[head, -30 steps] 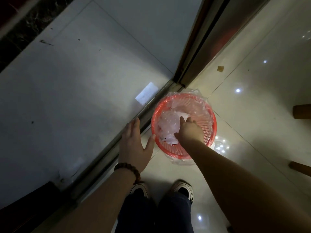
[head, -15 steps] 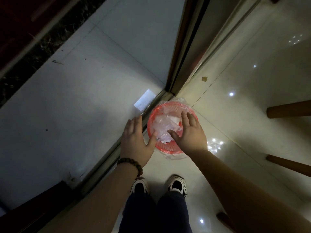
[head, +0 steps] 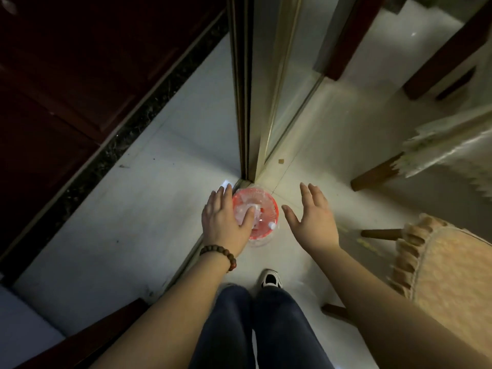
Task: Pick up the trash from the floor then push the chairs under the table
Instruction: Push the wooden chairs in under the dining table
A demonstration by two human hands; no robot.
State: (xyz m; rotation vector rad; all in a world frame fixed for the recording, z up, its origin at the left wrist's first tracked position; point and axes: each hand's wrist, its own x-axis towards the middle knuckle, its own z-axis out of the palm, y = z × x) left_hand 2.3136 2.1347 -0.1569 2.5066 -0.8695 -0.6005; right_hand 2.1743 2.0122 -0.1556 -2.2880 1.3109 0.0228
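Observation:
A red mesh trash basket (head: pixel 267 213) lined with clear plastic stands on the floor by the sliding door track, with crumpled white trash (head: pixel 255 209) inside. My left hand (head: pixel 226 222), a bead bracelet on its wrist, hovers above the basket's left rim, fingers apart and empty. My right hand (head: pixel 311 219) is raised to the right of the basket, fingers spread, holding nothing. A chair with a fringed beige cushion (head: pixel 447 272) stands at the right. A small tan scrap (head: pixel 280 161) lies on the floor beyond the basket.
A glass sliding door and metal frame (head: pixel 247 102) rise just behind the basket. A white paper slip (head: pixel 225 184) lies left of the track. A table leg (head: pixel 375 173) and fringed tablecloth (head: pixel 452 145) are at the right. Dark wooden cabinets (head: pixel 80 75) fill the left.
My right hand has come out of the basket and moved right, spread open. The view has risen and pulled back, bringing the chair and table into sight.

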